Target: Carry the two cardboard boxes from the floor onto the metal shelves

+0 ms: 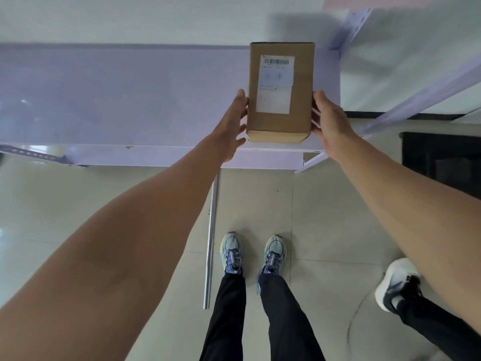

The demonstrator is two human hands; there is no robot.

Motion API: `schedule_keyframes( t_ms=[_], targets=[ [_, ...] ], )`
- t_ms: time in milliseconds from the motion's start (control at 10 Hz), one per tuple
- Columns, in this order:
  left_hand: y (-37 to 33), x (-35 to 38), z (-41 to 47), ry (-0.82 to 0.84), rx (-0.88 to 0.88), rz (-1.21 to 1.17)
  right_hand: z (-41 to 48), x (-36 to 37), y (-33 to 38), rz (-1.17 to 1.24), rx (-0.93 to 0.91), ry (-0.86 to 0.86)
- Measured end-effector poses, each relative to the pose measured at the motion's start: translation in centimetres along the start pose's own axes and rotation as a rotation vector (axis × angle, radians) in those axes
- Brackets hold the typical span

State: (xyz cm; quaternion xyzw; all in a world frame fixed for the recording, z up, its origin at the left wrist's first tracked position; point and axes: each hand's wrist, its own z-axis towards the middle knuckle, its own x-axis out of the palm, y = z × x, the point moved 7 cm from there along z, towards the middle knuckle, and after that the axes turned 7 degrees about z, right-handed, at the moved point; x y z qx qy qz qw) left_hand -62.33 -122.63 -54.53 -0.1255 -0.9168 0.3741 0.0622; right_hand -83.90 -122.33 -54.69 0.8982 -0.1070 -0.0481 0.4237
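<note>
Down at the bottom stand two feet in light blue shoes (252, 254) on the pale tiled floor (325, 230). A thin metal rod (210, 241) lies on the floor just left of them. Another person's white shoe (395, 285) shows at the right.

Two bare arms reach forward. The left hand (234, 126) presses flat on the left side of a brown cardboard box (279, 123), fingers spread. The right hand (329, 126) holds the right side. Together they grip the box between them.

The box sits on the pale metal shelf (130, 100), near its front edge and right end. A white label (276, 84) with a barcode is stuck on top. Behind the shelf is a white wall (156, 19).
</note>
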Motion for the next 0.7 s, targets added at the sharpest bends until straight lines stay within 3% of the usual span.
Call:
schedule_keyframes(
  t_ms=[500,600,700],
  targets=[
    [2.2,1.0,-0.6,-0.089,-0.008,-0.051,0.2,-0.8,-2.5,0.010,-0.019,0.003],
    [1.6,1.5,-1.8,-0.104,0.003,-0.039,-0.2,-0.6,-2.3,-0.066,-0.044,-0.003],
    [0.7,1.7,-4.7,-0.141,0.034,0.033,-2.4,-0.2,-0.5,-0.236,-0.203,-0.027]
  ],
)
